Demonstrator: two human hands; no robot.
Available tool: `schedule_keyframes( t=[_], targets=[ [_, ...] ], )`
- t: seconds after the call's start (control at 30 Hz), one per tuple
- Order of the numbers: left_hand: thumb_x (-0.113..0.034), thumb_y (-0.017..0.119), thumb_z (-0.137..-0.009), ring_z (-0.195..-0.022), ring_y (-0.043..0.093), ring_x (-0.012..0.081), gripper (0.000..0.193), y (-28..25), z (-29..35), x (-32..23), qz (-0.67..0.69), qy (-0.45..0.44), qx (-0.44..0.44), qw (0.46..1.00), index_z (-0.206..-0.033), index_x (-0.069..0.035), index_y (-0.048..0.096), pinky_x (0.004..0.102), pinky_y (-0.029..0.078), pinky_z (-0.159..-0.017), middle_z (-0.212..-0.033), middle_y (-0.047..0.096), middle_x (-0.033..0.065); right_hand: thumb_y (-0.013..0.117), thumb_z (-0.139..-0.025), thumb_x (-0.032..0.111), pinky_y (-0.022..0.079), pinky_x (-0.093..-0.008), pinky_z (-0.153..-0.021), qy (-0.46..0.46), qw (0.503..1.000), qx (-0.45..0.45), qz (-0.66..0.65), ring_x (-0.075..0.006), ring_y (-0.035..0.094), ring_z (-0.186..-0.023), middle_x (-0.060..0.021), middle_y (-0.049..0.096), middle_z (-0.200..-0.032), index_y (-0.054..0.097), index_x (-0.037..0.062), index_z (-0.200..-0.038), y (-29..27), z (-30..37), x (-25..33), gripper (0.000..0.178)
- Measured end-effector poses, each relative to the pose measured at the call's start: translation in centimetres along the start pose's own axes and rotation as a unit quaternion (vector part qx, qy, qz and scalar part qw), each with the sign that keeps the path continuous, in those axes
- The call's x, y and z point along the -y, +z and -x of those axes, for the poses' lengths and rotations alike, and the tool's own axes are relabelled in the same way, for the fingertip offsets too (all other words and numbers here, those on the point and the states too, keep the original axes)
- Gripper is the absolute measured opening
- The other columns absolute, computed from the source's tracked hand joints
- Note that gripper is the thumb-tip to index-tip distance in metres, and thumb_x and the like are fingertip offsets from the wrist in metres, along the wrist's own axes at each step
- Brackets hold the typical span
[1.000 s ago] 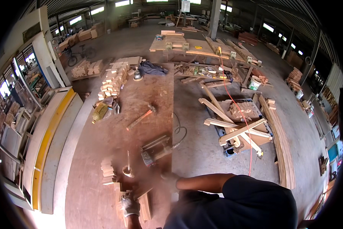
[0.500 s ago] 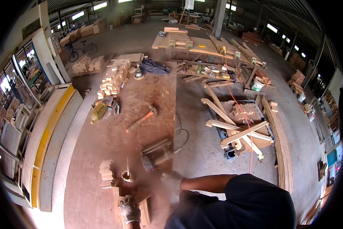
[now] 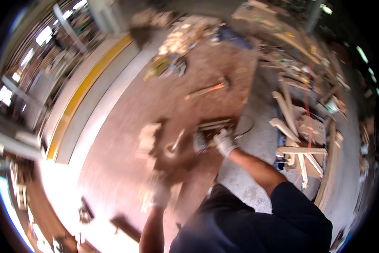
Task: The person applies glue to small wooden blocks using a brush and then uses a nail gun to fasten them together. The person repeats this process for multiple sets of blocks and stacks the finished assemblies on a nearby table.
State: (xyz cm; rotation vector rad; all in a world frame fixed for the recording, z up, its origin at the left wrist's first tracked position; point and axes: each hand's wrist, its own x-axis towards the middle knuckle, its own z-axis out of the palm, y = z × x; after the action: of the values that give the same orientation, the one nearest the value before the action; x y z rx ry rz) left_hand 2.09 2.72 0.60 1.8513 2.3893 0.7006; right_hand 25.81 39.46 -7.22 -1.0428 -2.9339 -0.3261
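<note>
My right hand [image 3: 225, 142], in a pale work glove, is closed on the near end of a dark corded power tool [image 3: 201, 141] lying on the brown worktable [image 3: 126, 122]. My left hand [image 3: 160, 193], gloved too, is smeared by motion; it rests over pale wood pieces [image 3: 145, 196] at the table's near part, and its fingers cannot be made out. Between the hands stands a small round pot [image 3: 170, 150] with a stick [image 3: 179, 138] leaning out of it. Left of the pot sits a short stack of wood blocks [image 3: 148, 139].
A hammer [image 3: 206, 90] with an orange handle lies farther up the table. Beyond it are a yellowish bottle [image 3: 158, 67], a large pile of wood blocks [image 3: 185, 36] and dark cloth [image 3: 235, 38]. Wooden parts [image 3: 301, 150] lie crisscrossed on the right, crossed by an orange cord [image 3: 309, 114].
My view has swung, shifting the scene. My right hand has moved forward from beside the power tool and taken hold of it. My left hand stays by the wood pieces.
</note>
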Motion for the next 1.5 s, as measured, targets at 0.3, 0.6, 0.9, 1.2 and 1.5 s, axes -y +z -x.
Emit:
schedule_keyframes(
  t=[0.3, 0.6, 0.9, 1.2, 1.5],
  targets=[
    [-0.009, 0.073, -0.082, -0.125, 0.062, 0.0408, 0.052, -3.0, 2.6, 0.7, 0.099, -0.120, 0.062, 0.986, -0.134, -0.012, 0.069, 0.0529, 0.048, -0.114, -0.130, 0.069, 0.0181, 0.079, -0.088, 0.033, 0.041, -0.0529, -0.114, -0.010, 0.998, 0.064, 0.005, -0.0350, 0.051, -0.141, -0.0134, 0.064, -0.140, 0.064, 0.0092, -0.138, -2.9, 0.3, 2.3, 0.057],
    [-0.040, 0.091, -0.079, -0.130, 0.060, 0.0457, 0.090, -3.2, -4.7, 8.8, 0.021, -0.362, -0.037, 0.931, -0.150, 0.001, 0.055, 0.0514, 0.049, -0.112, -0.143, 0.062, 0.0288, 0.080, -0.087, 0.044, 0.036, -0.0536, -0.122, 0.006, 0.979, 0.064, -0.195, -0.0426, 0.044, -0.143, -0.0248, 0.044, -0.158, 0.050, -0.0039, -0.152, -8.3, 10.7, 9.9, 0.086],
    [-0.054, 0.089, -0.075, -0.134, 0.058, 0.0473, 0.099, -1.4, -10.1, 10.8, 0.056, -0.464, 0.002, 0.884, -0.146, 0.005, 0.052, 0.0531, 0.050, -0.112, -0.140, 0.062, 0.0307, 0.080, -0.088, 0.045, 0.022, -0.0566, -0.131, 0.006, 0.971, 0.148, -0.190, -0.0536, 0.026, -0.156, -0.0357, 0.028, -0.168, 0.035, -0.0099, -0.161, -7.7, 11.0, 10.7, 0.101],
    [-0.047, 0.082, -0.080, -0.118, 0.068, 0.0427, 0.057, -6.4, -12.3, 6.8, 0.071, -0.459, 0.031, 0.885, -0.117, -0.005, 0.074, 0.0497, 0.055, -0.102, -0.123, 0.072, 0.0240, 0.076, -0.090, 0.050, 0.021, -0.0596, -0.130, 0.005, 0.972, 0.148, -0.183, -0.0504, 0.027, -0.157, -0.0322, 0.028, -0.170, 0.040, -0.0080, -0.160, -6.6, 11.3, 10.5, 0.098],
    [-0.038, 0.092, -0.073, -0.115, 0.067, 0.0444, 0.060, -6.3, -7.5, 7.9, 0.056, -0.417, -0.175, 0.890, -0.115, 0.000, 0.070, 0.0528, 0.052, -0.104, -0.115, 0.073, 0.0244, 0.076, -0.090, 0.049, 0.025, -0.0584, -0.129, 0.003, 0.975, 0.130, -0.179, -0.0515, 0.030, -0.154, -0.0323, 0.032, -0.167, 0.041, -0.0083, -0.159, -5.8, 11.4, 10.8, 0.096]
  ],
)
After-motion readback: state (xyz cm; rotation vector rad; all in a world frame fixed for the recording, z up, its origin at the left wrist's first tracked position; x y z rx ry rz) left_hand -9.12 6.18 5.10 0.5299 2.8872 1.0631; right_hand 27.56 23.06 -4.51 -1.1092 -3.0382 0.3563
